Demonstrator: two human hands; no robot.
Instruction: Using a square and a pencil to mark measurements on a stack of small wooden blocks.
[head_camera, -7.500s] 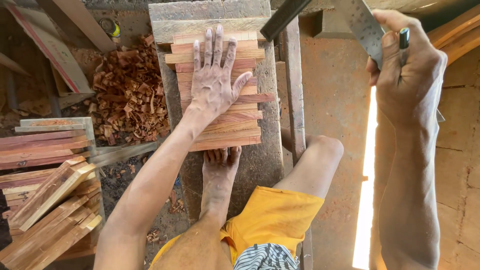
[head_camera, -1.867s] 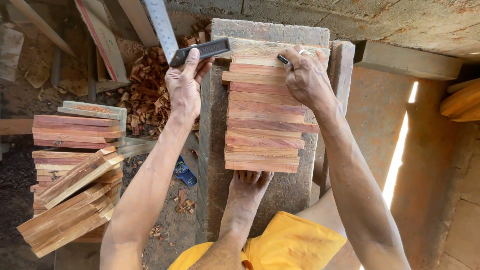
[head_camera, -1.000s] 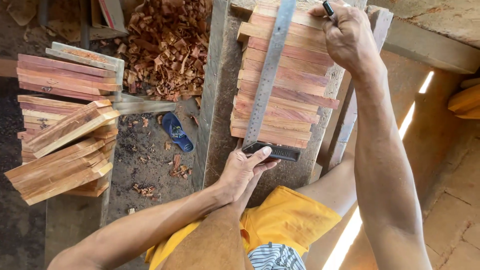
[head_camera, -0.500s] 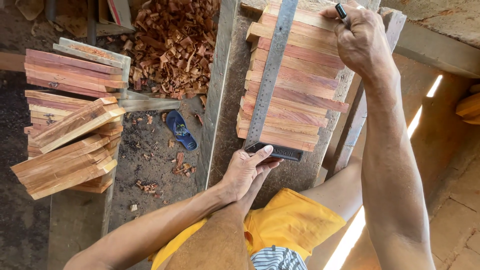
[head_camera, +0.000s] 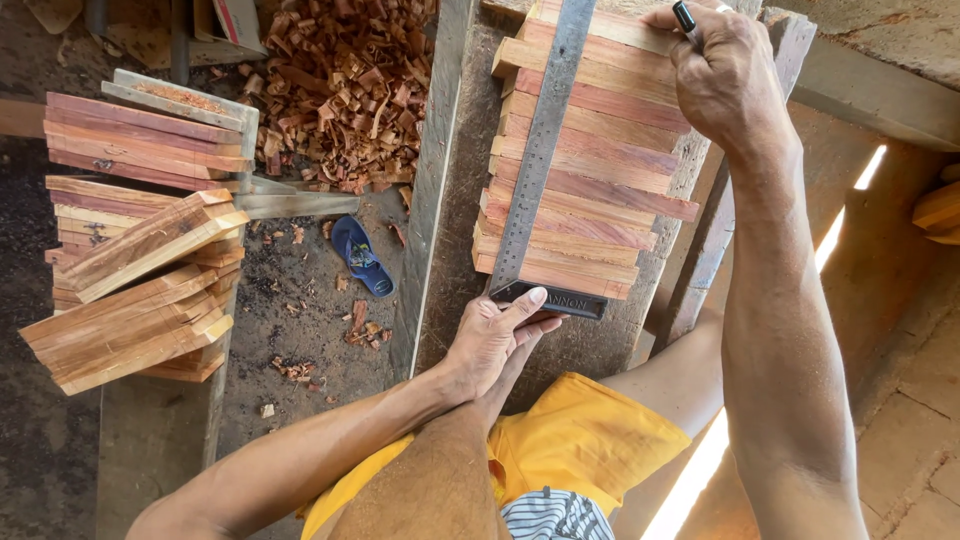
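1. Head view: your left hand (head_camera: 492, 340) grips one square (head_camera: 545, 150) by its black stock.
2. Its blade lies up across about eleven slats (head_camera: 590, 170), beyond that hand.
3. Your right hand (head_camera: 722, 75) pinches one pen (head_camera: 684, 17) over the far slats.

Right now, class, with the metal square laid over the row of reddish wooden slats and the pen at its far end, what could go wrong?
1. The left hand grips only the black stock of the steel try square; the long blade could pivot, skewing any line.
2. The reddish wooden slats lie with uneven ends and could shift.
3. The black pen in the right hand could wander off the blade.
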